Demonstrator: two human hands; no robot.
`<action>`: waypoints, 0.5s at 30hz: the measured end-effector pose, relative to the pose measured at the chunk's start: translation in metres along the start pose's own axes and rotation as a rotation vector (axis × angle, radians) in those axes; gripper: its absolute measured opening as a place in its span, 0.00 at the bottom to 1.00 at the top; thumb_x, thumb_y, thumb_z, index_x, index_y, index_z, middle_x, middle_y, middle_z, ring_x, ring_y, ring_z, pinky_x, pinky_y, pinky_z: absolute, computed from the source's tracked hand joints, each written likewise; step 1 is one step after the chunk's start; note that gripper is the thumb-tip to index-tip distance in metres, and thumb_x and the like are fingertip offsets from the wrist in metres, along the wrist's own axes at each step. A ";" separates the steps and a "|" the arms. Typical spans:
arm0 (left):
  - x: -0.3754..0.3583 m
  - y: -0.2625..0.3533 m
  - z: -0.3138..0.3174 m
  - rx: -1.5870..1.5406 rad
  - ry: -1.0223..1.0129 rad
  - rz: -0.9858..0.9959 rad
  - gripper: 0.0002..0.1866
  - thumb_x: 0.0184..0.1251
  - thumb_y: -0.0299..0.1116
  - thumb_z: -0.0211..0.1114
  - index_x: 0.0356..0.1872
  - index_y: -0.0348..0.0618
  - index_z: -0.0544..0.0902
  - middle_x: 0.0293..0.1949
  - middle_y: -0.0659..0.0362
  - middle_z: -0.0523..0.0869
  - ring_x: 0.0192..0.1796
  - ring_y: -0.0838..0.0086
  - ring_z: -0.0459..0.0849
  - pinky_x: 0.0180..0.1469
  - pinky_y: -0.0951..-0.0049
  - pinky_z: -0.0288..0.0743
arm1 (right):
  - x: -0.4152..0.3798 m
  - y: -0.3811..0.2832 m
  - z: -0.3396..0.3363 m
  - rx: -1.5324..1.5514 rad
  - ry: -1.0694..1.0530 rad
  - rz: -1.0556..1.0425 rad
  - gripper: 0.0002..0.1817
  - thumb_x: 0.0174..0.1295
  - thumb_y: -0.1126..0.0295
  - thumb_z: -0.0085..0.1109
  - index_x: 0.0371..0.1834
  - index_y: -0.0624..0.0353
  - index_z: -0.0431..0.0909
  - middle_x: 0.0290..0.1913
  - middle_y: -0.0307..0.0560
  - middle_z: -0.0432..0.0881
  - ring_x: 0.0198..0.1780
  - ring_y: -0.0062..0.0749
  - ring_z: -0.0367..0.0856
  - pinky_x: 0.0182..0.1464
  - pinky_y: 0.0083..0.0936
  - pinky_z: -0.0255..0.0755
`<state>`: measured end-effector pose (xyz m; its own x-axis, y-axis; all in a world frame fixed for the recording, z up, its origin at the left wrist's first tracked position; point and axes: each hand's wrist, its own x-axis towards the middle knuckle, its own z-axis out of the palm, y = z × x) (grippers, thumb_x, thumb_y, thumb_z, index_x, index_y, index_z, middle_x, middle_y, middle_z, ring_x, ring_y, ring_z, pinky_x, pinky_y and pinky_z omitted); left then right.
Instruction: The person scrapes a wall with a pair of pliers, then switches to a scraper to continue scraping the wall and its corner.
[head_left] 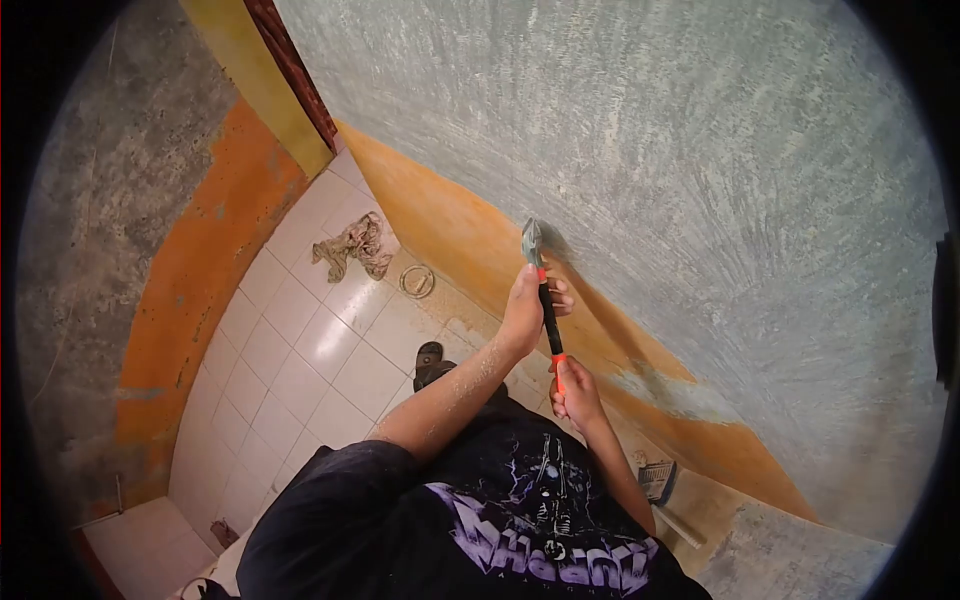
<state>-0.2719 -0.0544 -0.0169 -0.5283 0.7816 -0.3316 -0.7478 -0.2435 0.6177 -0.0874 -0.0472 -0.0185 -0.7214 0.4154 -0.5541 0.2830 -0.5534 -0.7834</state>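
A long-handled scraper (553, 325) with a grey metal head and a black-and-red handle is held in both my hands. My left hand (522, 318) grips the upper handle just below the head, with its fingers curled around it. Lower down, my right hand (578, 393) is closed on the red end of the handle. The scraper's head is close to the wall (640, 150), near the border between its scratched grey surface and the orange paint (440, 210); whether it touches is hard to tell. Pale dust speckles my left forearm.
On the white tiled floor (290, 365) lie a crumpled cloth (355, 247) and a ring-shaped item (416, 281). Dust is scattered along the wall's foot. A brush-like tool (657, 480) rests at lower right. Another grey-and-orange wall (190, 270) stands left.
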 end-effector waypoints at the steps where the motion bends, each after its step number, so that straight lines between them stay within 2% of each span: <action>1: 0.006 0.004 0.001 -0.064 0.009 -0.035 0.21 0.81 0.53 0.39 0.51 0.45 0.68 0.33 0.58 0.78 0.32 0.71 0.80 0.35 0.68 0.77 | 0.004 0.003 0.002 -0.002 0.009 -0.014 0.19 0.76 0.49 0.44 0.42 0.55 0.69 0.15 0.34 0.62 0.10 0.17 0.57 0.12 0.18 0.55; 2: 0.009 0.008 0.000 -0.128 0.020 -0.069 0.22 0.82 0.54 0.38 0.51 0.46 0.68 0.31 0.59 0.77 0.30 0.73 0.78 0.32 0.70 0.75 | 0.007 0.006 0.004 -0.005 0.018 -0.025 0.18 0.77 0.50 0.44 0.42 0.55 0.69 0.14 0.34 0.62 0.09 0.18 0.57 0.12 0.18 0.54; 5: 0.019 0.012 -0.011 -0.248 -0.139 -0.154 0.23 0.81 0.57 0.36 0.51 0.48 0.68 0.26 0.64 0.70 0.23 0.79 0.66 0.26 0.75 0.64 | 0.012 0.010 0.005 -0.010 0.045 -0.012 0.19 0.77 0.49 0.42 0.42 0.55 0.68 0.14 0.34 0.62 0.09 0.18 0.58 0.11 0.18 0.55; 8: 0.018 0.016 -0.009 -0.190 -0.116 -0.153 0.24 0.80 0.59 0.36 0.50 0.49 0.68 0.23 0.68 0.63 0.21 0.82 0.58 0.25 0.79 0.56 | 0.014 0.013 0.013 -0.057 0.076 -0.033 0.20 0.76 0.49 0.44 0.40 0.55 0.69 0.14 0.33 0.63 0.10 0.17 0.59 0.13 0.17 0.56; 15: 0.025 0.022 -0.019 -0.166 -0.148 -0.153 0.26 0.79 0.62 0.37 0.50 0.48 0.68 0.21 0.69 0.60 0.19 0.83 0.57 0.25 0.77 0.58 | 0.025 0.022 0.021 -0.187 0.164 -0.082 0.20 0.77 0.49 0.41 0.42 0.56 0.68 0.13 0.35 0.63 0.10 0.20 0.61 0.12 0.20 0.58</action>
<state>-0.3086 -0.0511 -0.0251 -0.3484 0.8892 -0.2965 -0.8766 -0.1971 0.4390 -0.1129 -0.0635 -0.0436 -0.6386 0.5734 -0.5132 0.3509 -0.3765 -0.8574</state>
